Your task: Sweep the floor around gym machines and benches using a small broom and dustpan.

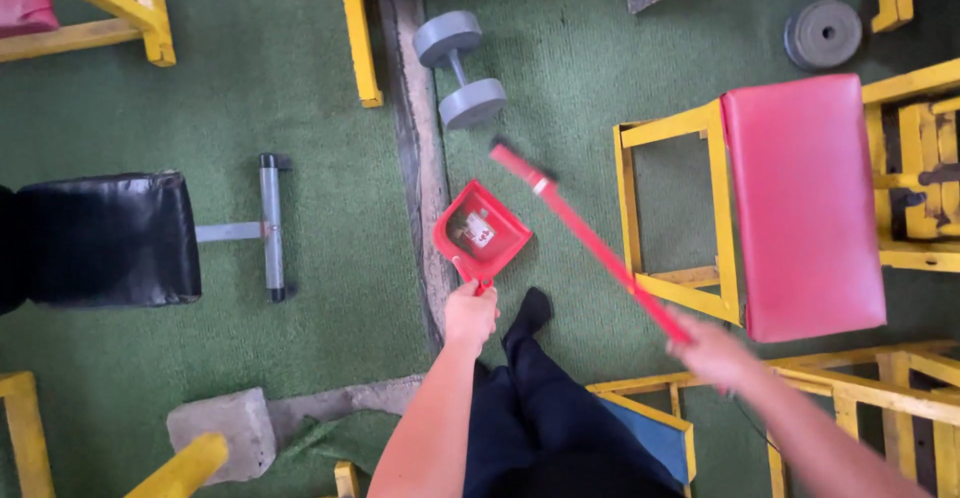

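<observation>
Looking down from my head, my left hand point(470, 313) is closed tight around the handle of a red dustpan point(482, 233) in the middle of the frame. A small white and red scrap point(477, 230) lies inside the pan. My right hand point(712, 353) is at the lower right — it looks blurry, but its fingers are wrapped around a long red broom stick point(590, 243). The stick slants up and left, and its dark tip sits just above the pan. A grey dumbbell point(460, 68) lies on the green floor point(330, 208) higher up — a red padded bench point(805, 203) stands on the right.
</observation>
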